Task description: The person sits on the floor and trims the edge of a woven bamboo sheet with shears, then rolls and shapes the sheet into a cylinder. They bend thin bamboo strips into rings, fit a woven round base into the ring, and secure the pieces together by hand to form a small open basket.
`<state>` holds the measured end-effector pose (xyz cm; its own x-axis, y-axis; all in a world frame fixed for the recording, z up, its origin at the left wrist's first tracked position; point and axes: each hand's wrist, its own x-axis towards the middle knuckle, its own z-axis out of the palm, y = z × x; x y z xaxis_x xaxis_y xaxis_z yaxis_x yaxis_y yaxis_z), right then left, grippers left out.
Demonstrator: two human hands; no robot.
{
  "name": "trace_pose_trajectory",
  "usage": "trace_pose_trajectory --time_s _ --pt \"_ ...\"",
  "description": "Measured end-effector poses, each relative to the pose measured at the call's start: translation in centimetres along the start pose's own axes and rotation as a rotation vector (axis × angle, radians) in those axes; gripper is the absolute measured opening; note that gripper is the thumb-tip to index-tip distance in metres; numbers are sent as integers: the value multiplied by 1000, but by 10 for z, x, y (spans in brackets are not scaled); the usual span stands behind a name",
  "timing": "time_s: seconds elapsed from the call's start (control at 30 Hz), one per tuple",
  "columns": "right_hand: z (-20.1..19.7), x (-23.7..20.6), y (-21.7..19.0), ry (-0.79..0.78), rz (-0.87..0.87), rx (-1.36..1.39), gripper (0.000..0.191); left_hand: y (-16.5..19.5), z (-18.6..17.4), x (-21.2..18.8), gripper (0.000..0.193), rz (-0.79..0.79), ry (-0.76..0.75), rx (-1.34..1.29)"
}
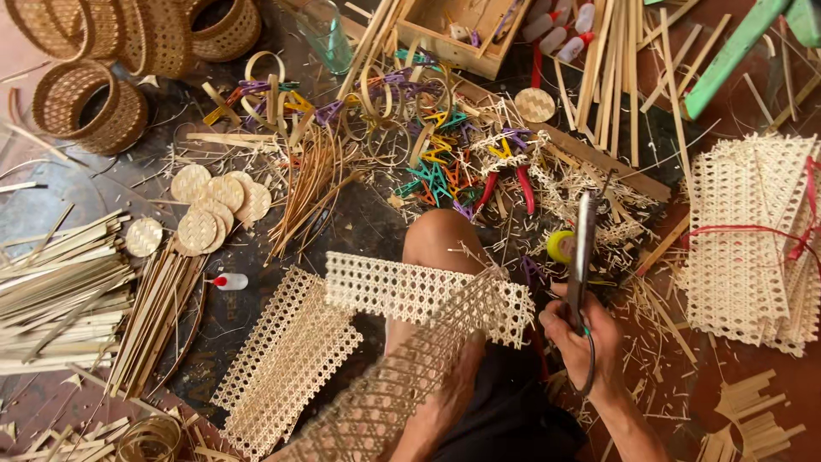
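My left hand (457,385) sat under the woven cane strip (428,295), which lay across my knee (440,239); I could not tell how its fingers were set, since the weave hid them. My right hand (586,338), just right of the knee, had its fingers wrapped tight around a dark corded tool (583,248), maybe a glue gun. I judged the strip needed holding flat and steady, with the tip brought slowly to the strip's edge.
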<state>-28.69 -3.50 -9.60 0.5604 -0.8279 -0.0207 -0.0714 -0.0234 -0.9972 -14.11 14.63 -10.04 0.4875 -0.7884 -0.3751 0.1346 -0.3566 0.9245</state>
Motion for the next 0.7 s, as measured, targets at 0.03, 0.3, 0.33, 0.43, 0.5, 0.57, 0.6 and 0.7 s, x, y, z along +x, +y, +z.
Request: trace_pose_trajectory --time_s 0.03,0.3,0.33,0.43,0.5,0.57,0.6,0.7 --pt "2 0 -4 19 4 -14 43 4 -2 2 43 103 43 95" --pt "3 -2 -59 75 -61 -221 36 63 27 39 26 173 14 -290" --pt "0 2 -63 84 -26 -232 41 69 32 43 26 104 15 -359" --pt "-16 15 -62 82 25 -309 43 80 42 52 19 73 8 -575" --pt "-30 16 -48 33 -1 -435 27 85 49 57 16 36 21 -760" --pt "-30 7 -24 196 -57 -275 33 90 56 66 17 -44 59 -979" --pt "-29 -1 -9 271 -92 -188 37 93 58 71 15 0 74 -1023" --pt "-29 -40 24 79 37 170 56 103 60 86 16 142 126 -1132"
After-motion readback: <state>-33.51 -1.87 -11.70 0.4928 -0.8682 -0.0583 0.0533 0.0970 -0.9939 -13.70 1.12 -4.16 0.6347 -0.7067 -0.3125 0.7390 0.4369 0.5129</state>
